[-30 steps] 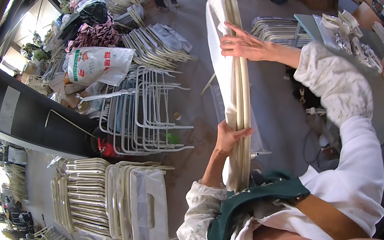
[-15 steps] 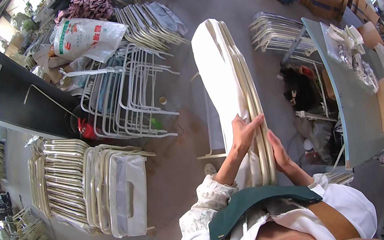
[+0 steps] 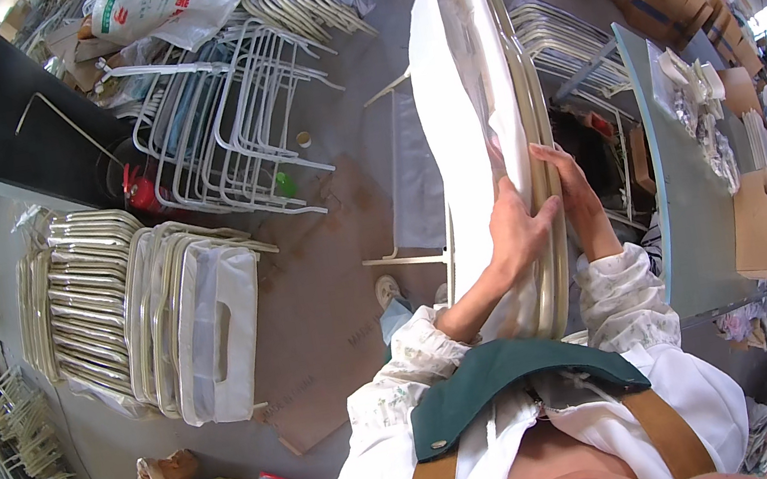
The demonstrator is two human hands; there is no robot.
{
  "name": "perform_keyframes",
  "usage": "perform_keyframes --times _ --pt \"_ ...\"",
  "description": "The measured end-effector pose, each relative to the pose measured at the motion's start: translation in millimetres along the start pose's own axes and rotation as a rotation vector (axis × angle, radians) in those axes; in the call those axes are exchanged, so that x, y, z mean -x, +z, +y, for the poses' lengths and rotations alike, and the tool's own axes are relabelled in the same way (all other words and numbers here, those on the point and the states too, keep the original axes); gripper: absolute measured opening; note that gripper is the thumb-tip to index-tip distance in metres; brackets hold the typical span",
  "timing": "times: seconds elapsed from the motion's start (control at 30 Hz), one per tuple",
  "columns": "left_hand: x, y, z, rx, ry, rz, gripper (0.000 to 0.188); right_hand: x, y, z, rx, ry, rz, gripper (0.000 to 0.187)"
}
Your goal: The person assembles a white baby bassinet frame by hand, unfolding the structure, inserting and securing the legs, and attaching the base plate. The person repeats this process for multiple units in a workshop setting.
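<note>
In front of me a bundle of cream metal tube frames stands upright, with a white fabric cover over its left side. My left hand is closed at the inner edge of the fabric, its fingers partly hidden and its thumb toward the tubes. On the outer right side, my right hand curls round the tubes, fingertips bent over their front. Behind the bundle, to its left, is another frame with grey fabric, its lower bar sticking out near my shoe.
At left stand rows of tube frames, one covered in white fabric. White bent frames lie beyond, near a red fire extinguisher. A grey-green table is at right. Flattened cardboard covers floor by my feet.
The view has shifted, and the bundle now appears farther right. My right hand has moved up the tubes and curled over them; my left hand has slid a little along the fabric edge.
</note>
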State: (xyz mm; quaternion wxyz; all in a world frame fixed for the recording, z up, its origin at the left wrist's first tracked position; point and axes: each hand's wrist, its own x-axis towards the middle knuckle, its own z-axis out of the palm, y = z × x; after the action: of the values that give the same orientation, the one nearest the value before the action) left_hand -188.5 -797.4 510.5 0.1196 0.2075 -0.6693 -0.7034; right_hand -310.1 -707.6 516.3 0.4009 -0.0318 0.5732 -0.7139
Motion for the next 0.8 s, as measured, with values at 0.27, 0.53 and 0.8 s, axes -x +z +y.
perform_keyframes --times 0.27,0.53,0.8 --pt "40 -59 -16 -0.175 0.521 0.076 0.059 26 14 2 0.030 -0.070 0.022 0.048" --pt "12 -105 -48 -0.138 0.272 0.178 0.046 51 24 1 0.194 -0.151 0.185 0.048" --pt "7 -127 -36 -0.157 0.372 0.157 0.022 60 57 -13 0.225 -0.202 0.191 0.038"
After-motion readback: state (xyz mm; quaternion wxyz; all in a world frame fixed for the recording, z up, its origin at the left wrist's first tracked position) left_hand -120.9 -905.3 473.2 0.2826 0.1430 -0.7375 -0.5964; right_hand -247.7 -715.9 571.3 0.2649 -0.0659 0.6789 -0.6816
